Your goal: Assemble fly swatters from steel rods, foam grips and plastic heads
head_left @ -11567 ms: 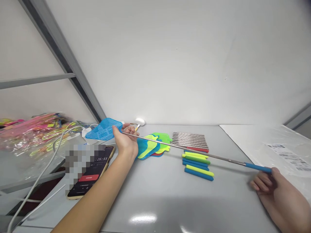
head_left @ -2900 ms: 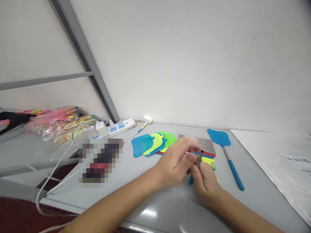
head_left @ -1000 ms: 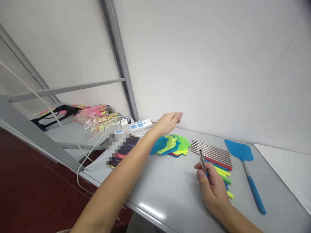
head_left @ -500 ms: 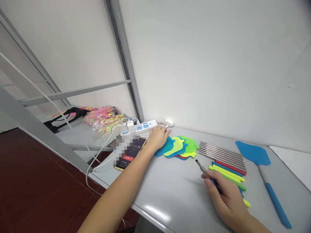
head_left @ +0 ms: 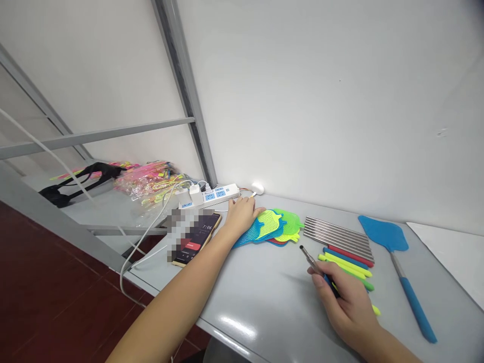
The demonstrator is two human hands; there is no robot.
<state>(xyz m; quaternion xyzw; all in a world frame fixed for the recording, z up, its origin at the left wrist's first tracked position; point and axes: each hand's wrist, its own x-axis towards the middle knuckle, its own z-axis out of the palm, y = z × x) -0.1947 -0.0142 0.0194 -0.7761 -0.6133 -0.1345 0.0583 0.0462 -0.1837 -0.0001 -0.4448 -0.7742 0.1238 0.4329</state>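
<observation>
On the table [head_left: 257, 287], swatter heads [head_left: 270, 223] lie between the phone [head_left: 202, 234] at left and the rods [head_left: 336, 236] at right, with the handles [head_left: 351, 266] along the rods' near side. A fly swatter [head_left: 408, 289] lies farther right, then a sheet [head_left: 449, 257]; a power strip [head_left: 229, 192] lies on the phone's far side.

A collapsed, open-ended telescopic steel rod [head_left: 310, 259] with a blue grip [head_left: 329, 284] is held aslant on the near side of the steel-tube row [head_left: 336, 238]. Mesh fly-swatter heads [head_left: 274, 229] in blue, yellow, green and red lie overlapping just left of that row.
</observation>
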